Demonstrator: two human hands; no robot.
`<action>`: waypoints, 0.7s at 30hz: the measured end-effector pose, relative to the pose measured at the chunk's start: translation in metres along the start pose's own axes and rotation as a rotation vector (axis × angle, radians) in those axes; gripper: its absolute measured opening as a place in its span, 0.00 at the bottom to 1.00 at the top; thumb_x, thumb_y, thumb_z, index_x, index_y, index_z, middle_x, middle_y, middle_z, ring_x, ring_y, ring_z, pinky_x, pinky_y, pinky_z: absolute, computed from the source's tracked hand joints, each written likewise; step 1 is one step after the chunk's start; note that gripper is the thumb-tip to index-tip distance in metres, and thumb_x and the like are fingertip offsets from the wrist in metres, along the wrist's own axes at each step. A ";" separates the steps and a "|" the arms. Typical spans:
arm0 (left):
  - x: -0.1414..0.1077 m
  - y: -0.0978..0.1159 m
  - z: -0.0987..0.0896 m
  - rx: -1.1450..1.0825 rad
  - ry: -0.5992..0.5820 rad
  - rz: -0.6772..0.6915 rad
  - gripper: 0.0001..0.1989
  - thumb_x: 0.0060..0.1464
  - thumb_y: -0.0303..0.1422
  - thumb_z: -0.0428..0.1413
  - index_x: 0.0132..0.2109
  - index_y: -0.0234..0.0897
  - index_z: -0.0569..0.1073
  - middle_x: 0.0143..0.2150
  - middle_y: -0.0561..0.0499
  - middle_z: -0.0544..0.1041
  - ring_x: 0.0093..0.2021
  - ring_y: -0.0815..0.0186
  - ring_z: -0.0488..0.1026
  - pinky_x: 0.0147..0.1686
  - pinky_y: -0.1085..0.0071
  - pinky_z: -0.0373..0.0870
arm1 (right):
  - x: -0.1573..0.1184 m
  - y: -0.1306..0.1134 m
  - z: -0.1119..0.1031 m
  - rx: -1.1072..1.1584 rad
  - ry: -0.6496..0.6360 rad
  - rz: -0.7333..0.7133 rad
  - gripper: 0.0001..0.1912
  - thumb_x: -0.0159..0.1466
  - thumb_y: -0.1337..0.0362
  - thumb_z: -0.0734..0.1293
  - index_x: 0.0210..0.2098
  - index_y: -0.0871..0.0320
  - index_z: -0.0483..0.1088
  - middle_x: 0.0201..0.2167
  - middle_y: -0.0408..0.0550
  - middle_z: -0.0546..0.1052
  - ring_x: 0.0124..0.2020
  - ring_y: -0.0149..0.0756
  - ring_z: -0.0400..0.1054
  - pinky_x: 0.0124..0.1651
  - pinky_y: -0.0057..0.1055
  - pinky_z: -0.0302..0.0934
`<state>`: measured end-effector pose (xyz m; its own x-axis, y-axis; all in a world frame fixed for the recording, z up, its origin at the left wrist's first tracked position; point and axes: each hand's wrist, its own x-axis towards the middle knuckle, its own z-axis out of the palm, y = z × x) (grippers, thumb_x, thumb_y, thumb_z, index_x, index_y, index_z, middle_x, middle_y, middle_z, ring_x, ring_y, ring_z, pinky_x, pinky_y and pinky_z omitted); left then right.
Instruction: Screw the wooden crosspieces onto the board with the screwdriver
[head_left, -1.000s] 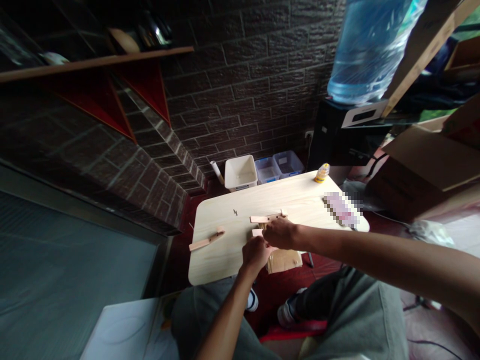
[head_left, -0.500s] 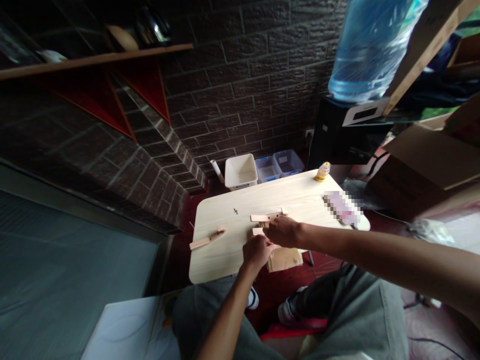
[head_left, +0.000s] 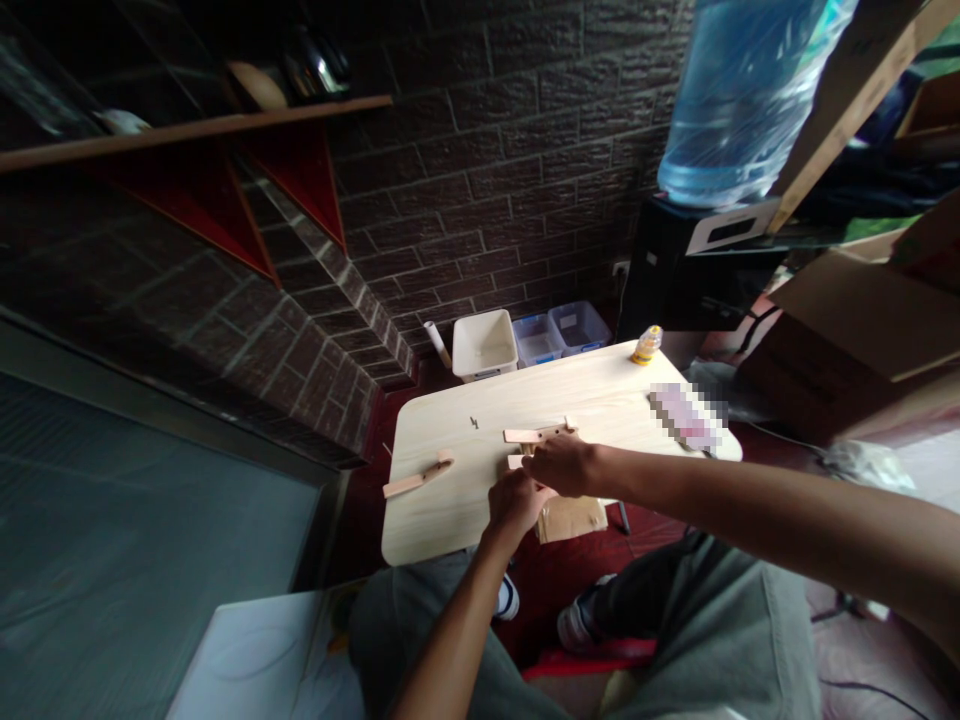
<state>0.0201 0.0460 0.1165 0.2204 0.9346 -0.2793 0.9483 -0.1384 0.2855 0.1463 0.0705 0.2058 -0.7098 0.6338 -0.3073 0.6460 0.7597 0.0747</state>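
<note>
My left hand (head_left: pixel 516 503) and my right hand (head_left: pixel 561 463) meet over the front part of a pale wooden table (head_left: pixel 439 525). Both have curled fingers. A light wooden strip with holes (head_left: pixel 523 436) extends behind my right hand, and the end of a second wooden piece (head_left: pixel 515 462) shows just beyond my left hand. My left fingers close on this wooden work; its gripped part is hidden. Whatever my right fingers pinch cannot be made out. A separate wooden piece (head_left: pixel 409 484) with a short block at one end lies on the left.
Small dark screws (head_left: pixel 474 423) lie mid-table. At the right stand a yellow-capped clear bottle (head_left: pixel 646 346) and a blurred flat object (head_left: pixel 686 417). A brown sheet (head_left: pixel 574 518) hangs at the front edge. Behind the table are a white bin (head_left: pixel 484 345) and blue-tinted tubs (head_left: pixel 577 328).
The view has shifted very slightly. Both hands stay together over the wooden pieces, with only a small movement of the fingers.
</note>
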 end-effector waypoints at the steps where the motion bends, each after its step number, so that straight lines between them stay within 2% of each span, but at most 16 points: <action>1: 0.001 -0.001 0.001 0.001 -0.004 0.002 0.15 0.60 0.44 0.53 0.46 0.42 0.78 0.48 0.46 0.79 0.51 0.59 0.75 0.47 0.69 0.68 | 0.001 0.002 0.001 0.006 -0.010 0.005 0.14 0.58 0.70 0.69 0.45 0.65 0.73 0.41 0.62 0.79 0.42 0.51 0.75 0.39 0.40 0.71; 4: 0.002 -0.001 0.002 0.009 -0.018 -0.010 0.15 0.60 0.44 0.52 0.42 0.42 0.79 0.45 0.45 0.80 0.50 0.58 0.75 0.46 0.68 0.68 | 0.004 0.004 0.003 0.044 -0.062 0.002 0.10 0.61 0.71 0.66 0.41 0.67 0.75 0.39 0.63 0.79 0.42 0.53 0.75 0.39 0.44 0.71; 10: 0.001 -0.001 0.001 -0.002 -0.002 0.008 0.14 0.60 0.43 0.53 0.43 0.42 0.79 0.44 0.46 0.80 0.49 0.59 0.75 0.46 0.69 0.68 | 0.002 0.002 -0.009 0.091 -0.114 0.076 0.12 0.63 0.65 0.66 0.43 0.67 0.75 0.44 0.65 0.78 0.44 0.54 0.75 0.42 0.51 0.71; 15: 0.001 -0.003 0.003 -0.003 -0.013 0.010 0.13 0.59 0.43 0.54 0.46 0.43 0.77 0.50 0.48 0.79 0.51 0.61 0.74 0.47 0.72 0.67 | -0.003 -0.004 -0.015 0.022 -0.041 0.037 0.20 0.58 0.72 0.68 0.51 0.64 0.70 0.48 0.64 0.77 0.43 0.53 0.75 0.39 0.48 0.72; 18: 0.001 -0.003 0.005 0.009 0.012 -0.012 0.16 0.59 0.44 0.55 0.49 0.42 0.76 0.52 0.46 0.77 0.52 0.60 0.73 0.49 0.71 0.66 | -0.001 -0.002 -0.009 -0.030 -0.019 0.005 0.16 0.59 0.74 0.66 0.48 0.64 0.71 0.44 0.63 0.78 0.42 0.52 0.76 0.37 0.45 0.73; 21: 0.001 -0.003 0.005 -0.003 0.010 -0.024 0.13 0.59 0.42 0.54 0.46 0.42 0.78 0.50 0.46 0.78 0.52 0.59 0.73 0.49 0.69 0.66 | 0.003 0.002 0.001 -0.049 0.007 -0.059 0.15 0.60 0.73 0.66 0.47 0.66 0.72 0.43 0.63 0.78 0.42 0.50 0.76 0.38 0.42 0.72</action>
<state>0.0182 0.0456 0.1110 0.1948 0.9410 -0.2767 0.9528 -0.1147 0.2810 0.1460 0.0736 0.2047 -0.7481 0.5888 -0.3062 0.5887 0.8017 0.1032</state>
